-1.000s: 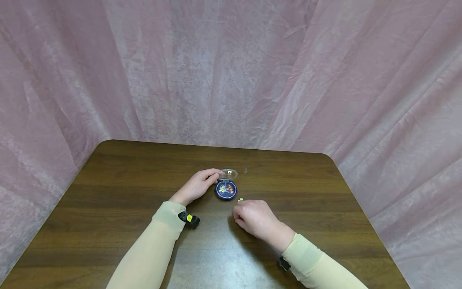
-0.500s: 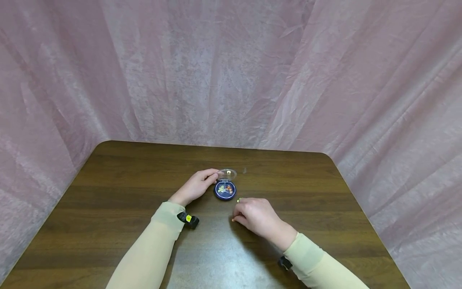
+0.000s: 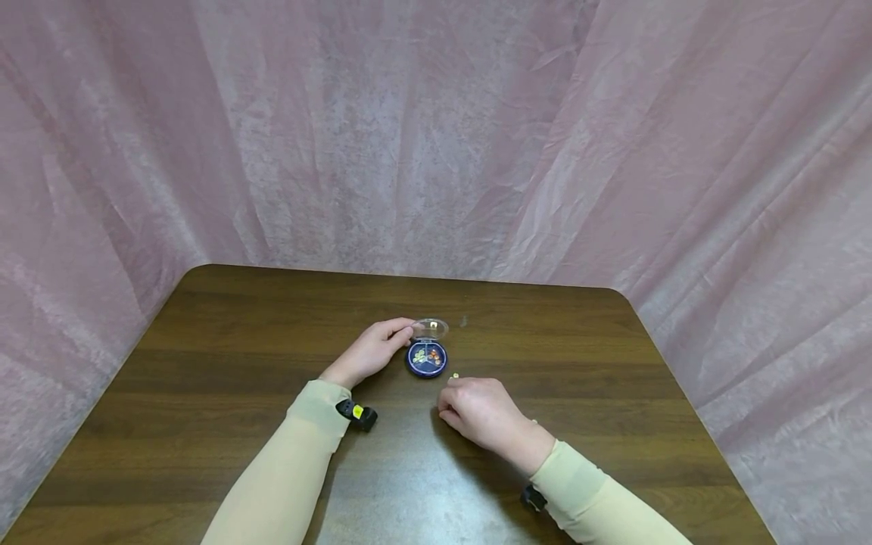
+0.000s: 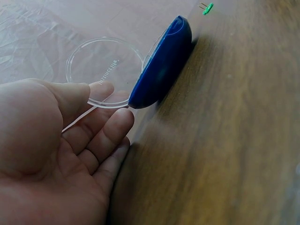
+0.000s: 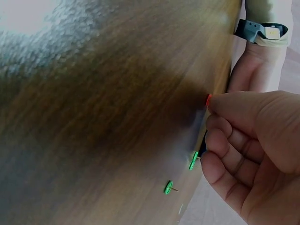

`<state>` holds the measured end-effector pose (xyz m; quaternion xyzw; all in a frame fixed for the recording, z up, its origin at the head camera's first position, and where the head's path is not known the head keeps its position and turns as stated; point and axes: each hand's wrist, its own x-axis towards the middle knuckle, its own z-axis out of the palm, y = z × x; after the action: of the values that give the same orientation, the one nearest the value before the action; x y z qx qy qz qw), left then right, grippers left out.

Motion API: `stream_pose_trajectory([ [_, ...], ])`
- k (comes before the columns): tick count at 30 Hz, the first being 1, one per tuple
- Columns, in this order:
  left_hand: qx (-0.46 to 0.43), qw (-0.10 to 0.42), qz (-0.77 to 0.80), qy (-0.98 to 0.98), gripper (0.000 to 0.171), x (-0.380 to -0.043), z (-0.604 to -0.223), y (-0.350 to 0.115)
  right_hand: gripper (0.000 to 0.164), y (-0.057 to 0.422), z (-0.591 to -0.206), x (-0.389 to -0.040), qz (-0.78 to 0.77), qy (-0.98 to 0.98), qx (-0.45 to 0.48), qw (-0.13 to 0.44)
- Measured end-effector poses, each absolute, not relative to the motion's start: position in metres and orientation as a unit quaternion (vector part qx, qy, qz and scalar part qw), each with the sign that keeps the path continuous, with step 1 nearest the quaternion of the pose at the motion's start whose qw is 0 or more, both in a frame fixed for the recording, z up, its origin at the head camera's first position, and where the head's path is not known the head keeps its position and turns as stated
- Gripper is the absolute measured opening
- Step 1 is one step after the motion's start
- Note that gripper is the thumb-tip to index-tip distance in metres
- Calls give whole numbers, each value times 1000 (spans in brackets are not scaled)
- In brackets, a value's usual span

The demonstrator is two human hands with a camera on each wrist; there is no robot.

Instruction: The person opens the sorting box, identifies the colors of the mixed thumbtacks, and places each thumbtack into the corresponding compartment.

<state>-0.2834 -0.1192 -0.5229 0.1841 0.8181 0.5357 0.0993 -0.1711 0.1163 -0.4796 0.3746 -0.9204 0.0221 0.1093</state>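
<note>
A round blue case (image 3: 427, 370) stands on the table with its clear lid (image 4: 105, 70) raised. Inside it, dividers separate yellow-green thumbtacks (image 3: 419, 356) from orange-red thumbtacks (image 3: 434, 354). My left hand (image 3: 371, 352) holds the lid's rim between thumb and fingers, left of the case. Nearer me, my right hand (image 3: 484, 412) pinches a red thumbtack (image 5: 208, 100) between thumb and index finger, low over the table; the head view hides that tack. Green thumbtacks (image 5: 168, 187) lie loose beside the right fingers, pins sticking out sideways.
The brown wooden table (image 3: 238, 318) reaches back to a pink curtain (image 3: 409, 136) that hangs behind it and along the sides. Wrist straps with small cameras (image 3: 357, 414) sit on both sleeves.
My right hand dips and shifts slightly; the red thumbtack at its fingertips showed in the head view half a second ago and is hidden there now. The left hand keeps holding the lid.
</note>
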Motion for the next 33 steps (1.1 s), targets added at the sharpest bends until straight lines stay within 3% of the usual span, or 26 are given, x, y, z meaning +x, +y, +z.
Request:
stream_pose_trajectory([
  [9,178,105,539,817,33,-282,-524,-119,11,118,-477,-171,72,-928,352,98],
  [16,185,99,539,816,34,-283,-525,-119,9,122,-459,-173,333,-909,242,-67],
  [23,187,94,540,815,33,-283,-524,-119,31,124,-447,-174,599,-766,108,-208],
  [29,187,91,540,816,32,-284,-526,-119,12,127,-440,-173,767,-562,106,-292],
  [33,188,91,542,814,32,-284,-526,-119,18,127,-432,-171,808,-470,146,-323],
])
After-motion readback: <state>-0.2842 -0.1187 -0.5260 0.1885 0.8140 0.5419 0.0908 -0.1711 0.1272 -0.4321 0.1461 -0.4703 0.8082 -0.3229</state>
